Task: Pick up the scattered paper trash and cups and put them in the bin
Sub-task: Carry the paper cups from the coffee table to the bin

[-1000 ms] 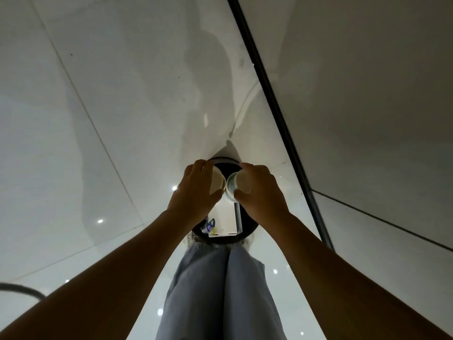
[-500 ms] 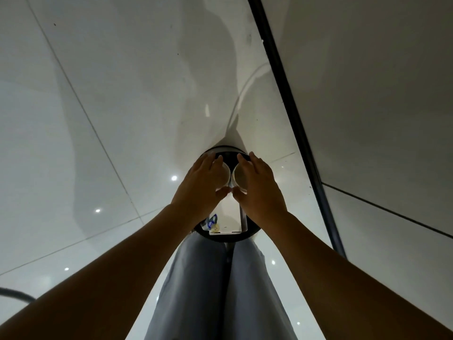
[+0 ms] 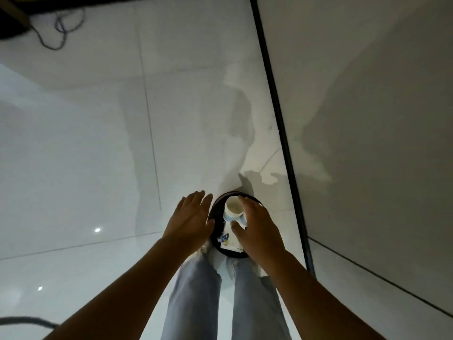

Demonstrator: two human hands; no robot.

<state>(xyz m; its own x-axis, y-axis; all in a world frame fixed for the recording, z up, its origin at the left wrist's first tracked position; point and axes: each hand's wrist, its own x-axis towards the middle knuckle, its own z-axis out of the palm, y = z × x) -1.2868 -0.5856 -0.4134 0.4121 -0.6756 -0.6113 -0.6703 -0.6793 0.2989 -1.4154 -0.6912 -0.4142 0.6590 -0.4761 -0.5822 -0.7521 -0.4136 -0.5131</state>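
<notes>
Hovering over the bin (image 3: 215,218), both hands' fingers (image 3: 196,200) spread, cup (image 3: 232,208) seemingly loose.

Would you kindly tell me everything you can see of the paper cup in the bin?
The paper cup looks white, with a pale cream inside and a bluish tint low on its wall. It lies tilted, its round open mouth turned up toward the camera, inside the black round bin, resting on other trash. The right hand hovers open just over it; whether the fingers touch it is unclear.
</notes>
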